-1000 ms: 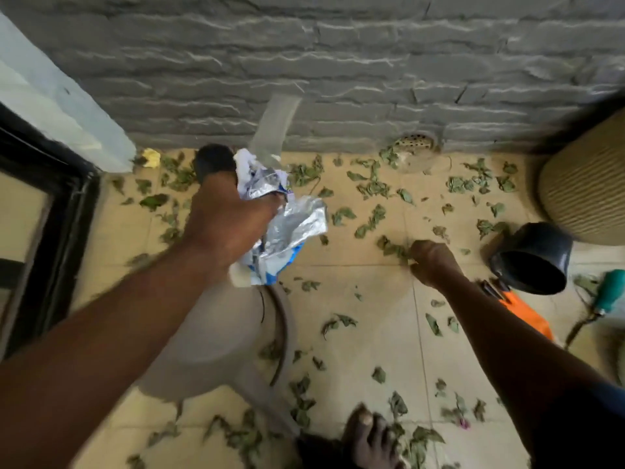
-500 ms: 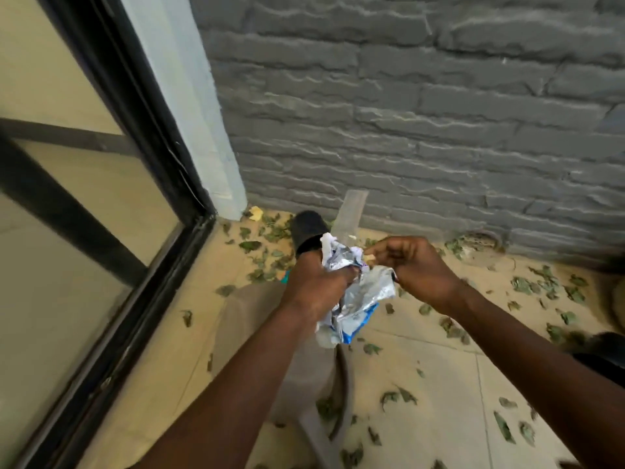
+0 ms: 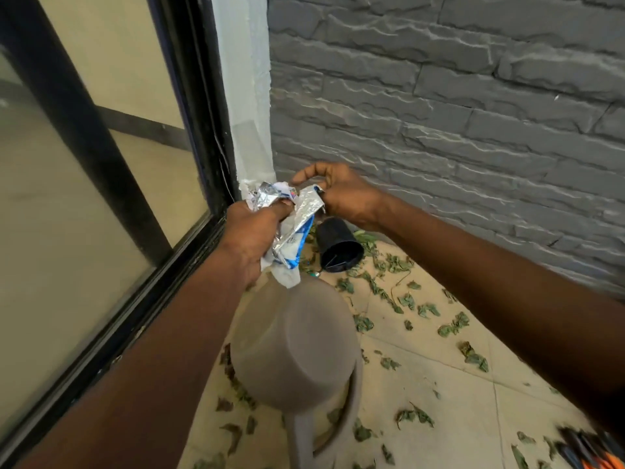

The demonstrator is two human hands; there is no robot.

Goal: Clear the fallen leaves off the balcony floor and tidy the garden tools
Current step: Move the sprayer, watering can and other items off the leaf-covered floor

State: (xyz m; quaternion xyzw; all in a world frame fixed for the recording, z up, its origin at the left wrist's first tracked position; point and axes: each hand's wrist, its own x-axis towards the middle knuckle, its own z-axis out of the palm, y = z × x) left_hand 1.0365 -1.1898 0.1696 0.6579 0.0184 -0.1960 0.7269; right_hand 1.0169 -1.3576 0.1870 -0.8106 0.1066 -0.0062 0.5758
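Note:
My left hand [image 3: 252, 236] grips a crumpled silver, white and blue foil bag [image 3: 291, 231] held up in front of me. My right hand [image 3: 341, 194] pinches the bag's upper right edge, with the index finger curled above it. Dry green leaves [image 3: 385, 289] lie scattered over the beige tiled floor [image 3: 449, 394] below. A grey watering can [image 3: 297, 346] stands under my left forearm. A small black plastic pot [image 3: 338, 247] lies on its side near the wall corner.
A grey stone wall [image 3: 456, 106] runs along the right and back. A black-framed glass door [image 3: 101, 157] fills the left. An orange and black tool [image 3: 588, 451] shows blurred at the bottom right corner.
My right hand rose from the floor to the bag and now pinches its edge. Both hands with the bag lifted higher, and the view swung left toward the door.

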